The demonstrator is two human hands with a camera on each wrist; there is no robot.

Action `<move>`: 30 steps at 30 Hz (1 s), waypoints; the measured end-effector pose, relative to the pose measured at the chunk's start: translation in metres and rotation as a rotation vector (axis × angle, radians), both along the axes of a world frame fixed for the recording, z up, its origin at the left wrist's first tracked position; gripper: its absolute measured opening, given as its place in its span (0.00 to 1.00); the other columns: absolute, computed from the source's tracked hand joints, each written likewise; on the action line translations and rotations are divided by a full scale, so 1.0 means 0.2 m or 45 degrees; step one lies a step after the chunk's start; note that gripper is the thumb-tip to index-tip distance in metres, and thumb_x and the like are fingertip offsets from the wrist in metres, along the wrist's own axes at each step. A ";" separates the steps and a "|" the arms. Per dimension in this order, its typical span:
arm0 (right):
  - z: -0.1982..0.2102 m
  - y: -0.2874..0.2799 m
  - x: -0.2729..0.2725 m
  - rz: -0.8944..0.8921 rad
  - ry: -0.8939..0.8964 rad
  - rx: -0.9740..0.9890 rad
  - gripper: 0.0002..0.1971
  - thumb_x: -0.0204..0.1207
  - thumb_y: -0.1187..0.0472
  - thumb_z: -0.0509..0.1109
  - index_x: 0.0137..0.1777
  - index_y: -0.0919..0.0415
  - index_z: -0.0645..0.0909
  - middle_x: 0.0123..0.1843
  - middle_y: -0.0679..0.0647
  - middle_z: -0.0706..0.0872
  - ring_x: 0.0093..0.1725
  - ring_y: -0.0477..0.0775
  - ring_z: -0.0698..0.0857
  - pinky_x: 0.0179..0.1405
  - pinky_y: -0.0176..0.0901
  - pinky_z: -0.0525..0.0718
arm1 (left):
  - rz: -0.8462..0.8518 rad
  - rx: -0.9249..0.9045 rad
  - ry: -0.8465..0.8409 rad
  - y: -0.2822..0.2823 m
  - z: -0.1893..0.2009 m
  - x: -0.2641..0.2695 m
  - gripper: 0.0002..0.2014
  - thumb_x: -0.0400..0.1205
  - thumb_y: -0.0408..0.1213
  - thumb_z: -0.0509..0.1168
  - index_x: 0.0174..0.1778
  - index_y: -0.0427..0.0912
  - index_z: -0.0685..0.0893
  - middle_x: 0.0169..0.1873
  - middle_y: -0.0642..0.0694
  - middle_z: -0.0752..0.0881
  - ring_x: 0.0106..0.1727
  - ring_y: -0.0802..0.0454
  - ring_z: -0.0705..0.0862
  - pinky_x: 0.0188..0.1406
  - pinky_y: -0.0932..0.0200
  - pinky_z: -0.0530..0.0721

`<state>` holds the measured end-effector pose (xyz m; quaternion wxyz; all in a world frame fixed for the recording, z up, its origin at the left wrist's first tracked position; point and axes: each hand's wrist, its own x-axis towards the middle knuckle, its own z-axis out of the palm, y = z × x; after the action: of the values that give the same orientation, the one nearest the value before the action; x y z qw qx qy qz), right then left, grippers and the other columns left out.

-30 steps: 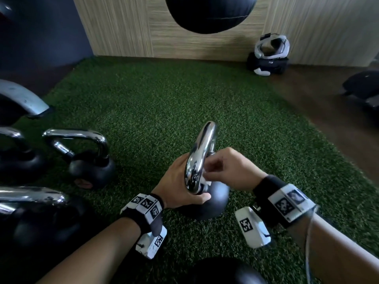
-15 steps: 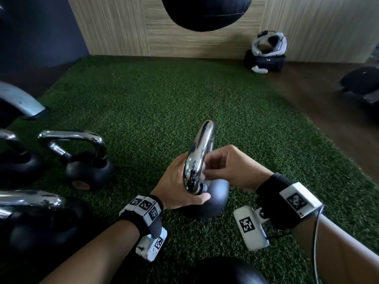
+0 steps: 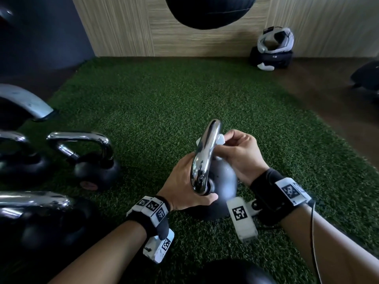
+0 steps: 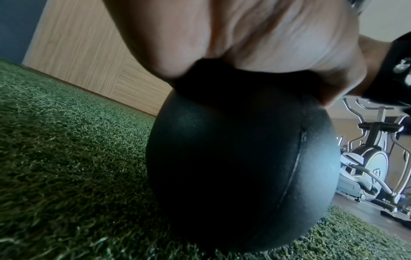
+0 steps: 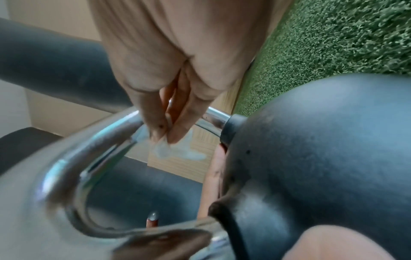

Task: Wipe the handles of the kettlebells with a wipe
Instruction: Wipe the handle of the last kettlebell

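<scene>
- Left hand point(image 3: 184, 181): palm laid against the near left side of the black round kettlebell point(image 3: 222, 181), thumb reaching across under the base of its chrome loop handle point(image 3: 205, 156); fingers are hidden behind the handle, so their curl cannot be judged.
- Left forearm: bare, rising from below the kettlebell, with a black wrist strap bearing square printed markers.
- Right hand point(image 3: 240, 156): to the right of the handle, fingertips point(image 5: 175, 135) bunched and pinching a small crumpled white wipe point(image 3: 221, 139) against the handle's upper part.
- Right forearm: bare, entering from the lower right, carrying a similar marked black strap.
</scene>
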<state>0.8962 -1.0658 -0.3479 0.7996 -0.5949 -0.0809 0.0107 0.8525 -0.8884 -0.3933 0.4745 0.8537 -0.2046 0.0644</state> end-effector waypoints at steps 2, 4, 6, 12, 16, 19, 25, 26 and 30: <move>0.00 0.01 0.03 -0.157 -0.008 -0.051 0.16 0.61 0.83 0.83 0.35 0.65 0.81 0.32 0.57 0.91 0.28 0.52 0.88 0.30 0.43 0.89 | -0.008 -0.012 0.000 0.00 0.00 0.00 0.46 0.60 0.54 0.81 0.64 0.93 0.62 0.65 0.59 0.83 0.72 0.47 0.82 0.77 0.35 0.76; 0.00 0.02 0.02 -0.215 -0.037 -0.116 0.16 0.62 0.83 0.83 0.35 0.66 0.81 0.31 0.54 0.90 0.27 0.49 0.88 0.30 0.41 0.88 | -0.008 -0.010 -0.002 0.00 0.01 -0.01 0.46 0.60 0.55 0.81 0.64 0.94 0.62 0.64 0.63 0.81 0.71 0.46 0.83 0.77 0.35 0.77; 0.00 0.01 0.01 -0.275 -0.074 -0.211 0.16 0.61 0.81 0.85 0.34 0.64 0.82 0.30 0.53 0.90 0.28 0.48 0.87 0.32 0.43 0.88 | 0.004 -0.001 0.000 0.00 0.02 -0.02 0.46 0.59 0.58 0.80 0.63 0.95 0.59 0.63 0.65 0.79 0.71 0.46 0.82 0.77 0.36 0.77; 0.00 0.02 0.11 -0.584 0.027 -0.480 0.16 0.59 0.74 0.86 0.29 0.55 0.84 0.26 0.48 0.89 0.31 0.54 0.88 0.40 0.68 0.94 | -0.025 -0.012 0.049 0.01 0.00 0.00 0.47 0.59 0.59 0.81 0.64 0.95 0.58 0.71 0.47 0.81 0.76 0.44 0.79 0.79 0.34 0.75; 0.01 0.06 0.11 -0.616 0.192 -0.523 0.11 0.59 0.73 0.84 0.32 0.61 0.85 0.24 0.51 0.90 0.26 0.50 0.90 0.36 0.64 0.95 | -0.077 -0.022 0.108 0.02 -0.03 0.02 0.44 0.59 0.56 0.80 0.62 0.93 0.60 0.67 0.48 0.82 0.73 0.45 0.81 0.77 0.34 0.77; 0.03 0.05 0.13 -0.632 0.173 -0.586 0.10 0.59 0.73 0.86 0.34 0.64 0.87 0.30 0.55 0.92 0.28 0.52 0.93 0.34 0.58 0.95 | -0.055 -0.035 0.088 0.02 -0.05 0.03 0.45 0.59 0.57 0.80 0.64 0.90 0.60 0.67 0.47 0.82 0.72 0.45 0.81 0.76 0.35 0.78; -0.01 0.06 0.11 -0.552 0.214 -0.842 0.09 0.60 0.67 0.84 0.35 0.62 0.86 0.34 0.59 0.93 0.33 0.54 0.94 0.36 0.54 0.96 | -0.081 -0.016 0.101 0.03 -0.09 0.07 0.56 0.62 0.59 0.83 0.84 0.48 0.63 0.77 0.47 0.76 0.81 0.49 0.75 0.81 0.36 0.73; 0.01 0.05 0.11 -0.504 0.214 -0.868 0.10 0.60 0.67 0.85 0.36 0.62 0.85 0.36 0.60 0.93 0.36 0.57 0.95 0.39 0.58 0.96 | -0.083 -0.006 0.123 0.04 -0.10 0.07 0.59 0.62 0.58 0.84 0.85 0.47 0.60 0.78 0.48 0.75 0.81 0.50 0.74 0.81 0.36 0.73; 0.08 -0.07 0.08 -0.349 0.183 -0.792 0.16 0.71 0.70 0.83 0.53 0.63 0.82 0.51 0.67 0.91 0.41 0.60 0.91 0.46 0.62 0.95 | -0.049 0.140 0.192 0.04 -0.07 0.07 0.68 0.59 0.59 0.85 0.88 0.49 0.49 0.84 0.46 0.65 0.85 0.48 0.66 0.84 0.37 0.69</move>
<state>0.9129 -1.0802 -0.3327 0.5777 -0.8132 0.0635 -0.0308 0.8670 -0.8799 -0.4072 0.4421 0.8768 -0.1879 -0.0207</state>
